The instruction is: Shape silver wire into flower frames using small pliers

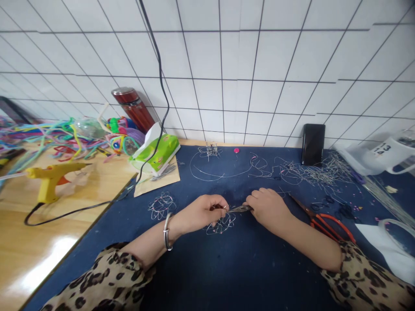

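Note:
My left hand point(202, 211) is closed in a pinch on a looped wire flower point(221, 223) lying on the dark blue mat point(207, 268). My right hand point(266, 207) is closed round small pliers point(240, 208), whose tip points left and meets the wire at my left fingertips. A silver bangle sits on my left wrist. Another finished wire flower point(161, 205) lies on the mat to the left of my left hand.
Red-handled scissors point(326, 220) lie right of my right arm. Loose wire pieces point(304, 172) and a black phone point(313, 144) are at the back. A yellow glue gun point(52, 178), tissue pack point(158, 154), red flask point(133, 108) and coloured pipe cleaners point(65, 138) are left.

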A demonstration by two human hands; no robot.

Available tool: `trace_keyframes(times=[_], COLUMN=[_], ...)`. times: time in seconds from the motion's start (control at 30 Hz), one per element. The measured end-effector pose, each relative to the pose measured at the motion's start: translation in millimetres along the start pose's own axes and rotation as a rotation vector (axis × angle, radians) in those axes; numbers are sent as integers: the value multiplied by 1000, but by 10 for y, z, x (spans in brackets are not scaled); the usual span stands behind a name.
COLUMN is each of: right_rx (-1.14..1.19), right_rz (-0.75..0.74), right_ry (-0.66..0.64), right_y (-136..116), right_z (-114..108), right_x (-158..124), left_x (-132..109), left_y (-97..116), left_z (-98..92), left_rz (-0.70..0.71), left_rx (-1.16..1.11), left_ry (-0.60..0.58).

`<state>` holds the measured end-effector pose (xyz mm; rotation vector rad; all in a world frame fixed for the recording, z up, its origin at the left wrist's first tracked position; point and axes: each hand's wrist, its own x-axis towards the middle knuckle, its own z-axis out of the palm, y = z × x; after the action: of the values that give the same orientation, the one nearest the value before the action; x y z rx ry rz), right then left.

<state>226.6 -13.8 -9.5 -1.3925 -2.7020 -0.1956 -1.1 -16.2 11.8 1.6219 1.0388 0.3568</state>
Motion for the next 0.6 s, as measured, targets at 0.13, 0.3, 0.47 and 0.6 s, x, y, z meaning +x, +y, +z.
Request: trace_keyframes(times=[0.13, 0.3, 0.47, 0.6], right_rx=[8, 24, 35, 44], right_rz=[-2, 0, -3, -1], right_ry=[2, -7, -13, -12], right_y=[-1, -8, -8, -3], right_z=[4, 2, 17, 27], right_x=[6, -2, -11, -9], left_x=[6, 12, 2, 10], left_y=[-20, -36, 1, 10], left_z=[4, -9, -23, -19], left_rz=[0, 5, 58, 66], left_rx=[-24, -11, -40, -90], left_ry=[-13, -4, 13, 47])
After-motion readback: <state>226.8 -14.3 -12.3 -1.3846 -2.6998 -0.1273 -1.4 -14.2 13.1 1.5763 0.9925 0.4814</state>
